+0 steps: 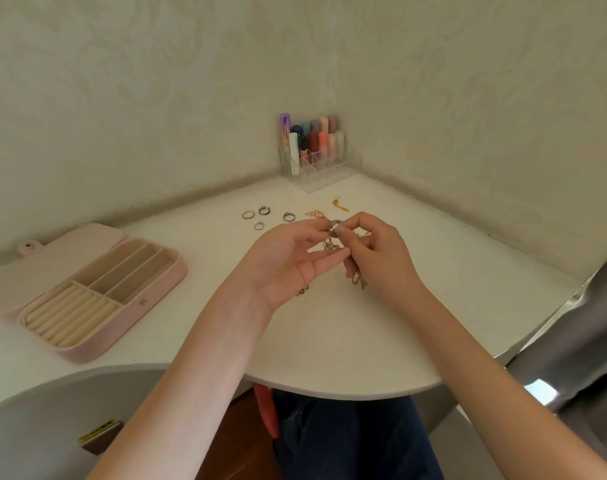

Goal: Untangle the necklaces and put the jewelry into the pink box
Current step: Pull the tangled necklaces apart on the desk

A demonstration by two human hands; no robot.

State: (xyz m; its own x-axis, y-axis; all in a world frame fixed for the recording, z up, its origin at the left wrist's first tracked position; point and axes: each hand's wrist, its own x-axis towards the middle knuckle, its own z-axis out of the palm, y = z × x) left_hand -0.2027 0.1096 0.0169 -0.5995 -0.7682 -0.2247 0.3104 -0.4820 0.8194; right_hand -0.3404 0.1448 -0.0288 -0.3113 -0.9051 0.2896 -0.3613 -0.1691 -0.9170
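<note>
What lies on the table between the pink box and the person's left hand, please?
Nothing: bare white table separates the pink box from the left hand, head view.

Soft, even daylight fills the scene, moderately bright, with no harsh glare on the white bench [330, 341]. A bright patch at 4 o'clock suggests light entering from that side. Shadows are faint and diffuse beneath the forearms. Wide-angle distortion bows the wall corner and the bench edge toward the frame borders. The whole picture is slightly soft; small jewelry detail is blurred.
</note>
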